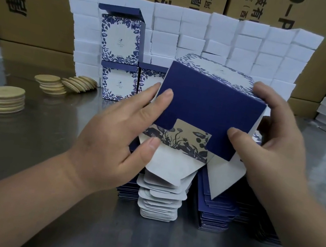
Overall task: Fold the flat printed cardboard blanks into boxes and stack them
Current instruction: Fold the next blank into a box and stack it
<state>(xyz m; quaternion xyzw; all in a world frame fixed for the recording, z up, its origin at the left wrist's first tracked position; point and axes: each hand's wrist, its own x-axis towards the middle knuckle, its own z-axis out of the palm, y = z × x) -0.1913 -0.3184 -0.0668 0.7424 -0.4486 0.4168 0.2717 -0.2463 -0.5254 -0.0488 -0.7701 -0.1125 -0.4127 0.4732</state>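
Pressing on the half-folded box (pixel 208 107), left hand (pixel 111 140) with straight fingers, right hand (pixel 281 147) curled round its corner

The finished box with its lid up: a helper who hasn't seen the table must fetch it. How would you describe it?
Find the wall of white blocks at the back of the steel table. Before its left part stand blue-flowered boxes; the top box sits on another. It alone is up there, with its dark blue lid flap raised.
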